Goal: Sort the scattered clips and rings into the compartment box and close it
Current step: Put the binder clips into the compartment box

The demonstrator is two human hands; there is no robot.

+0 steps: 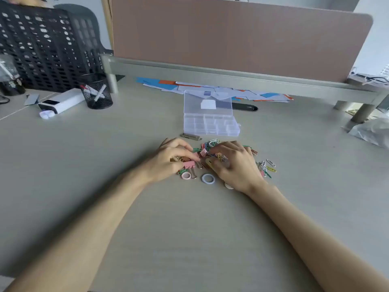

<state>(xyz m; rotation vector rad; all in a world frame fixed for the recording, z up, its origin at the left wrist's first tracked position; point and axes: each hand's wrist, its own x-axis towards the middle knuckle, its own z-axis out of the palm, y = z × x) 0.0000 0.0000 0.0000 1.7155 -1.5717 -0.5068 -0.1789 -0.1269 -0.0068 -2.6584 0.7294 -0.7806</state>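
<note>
Two bare forearms reach up from the bottom corners of the frame and meet at the middle of the pale desk (84,165). Just in front of the wrists lie a pink ring (186,176) and a white ring (208,178), flat on the desk and a little apart.

The left grip (168,161) is left of centre, palm down. Its fingers and thumb are curled in and pinch some gold clips (179,159); a pink binder clip (190,164) lies right against its thumb. The right grip (233,165) is just beside it, fingers bent down into the pile of coloured clips (212,144). Yellow paper clips (220,158) show against its fingers, but I cannot tell whether it holds any of them. A few loose paper clips (270,166) are scattered to the right of that wrist.

Beyond the pile lies a flat grey metal piece (189,136), and just past it the clear compartment box (211,133) sits with its lid (207,102) thrown back. Its compartments look see-through and I make out nothing in them.

Further back, a black pen (245,107) lies right of the lid, and blue, white and orange papers (210,88) spread under a grey shelf rail. In the upper left are a black mesh cup (96,91) and a white device (61,102). A brown partition (231,34) fills the top of the frame.
</note>
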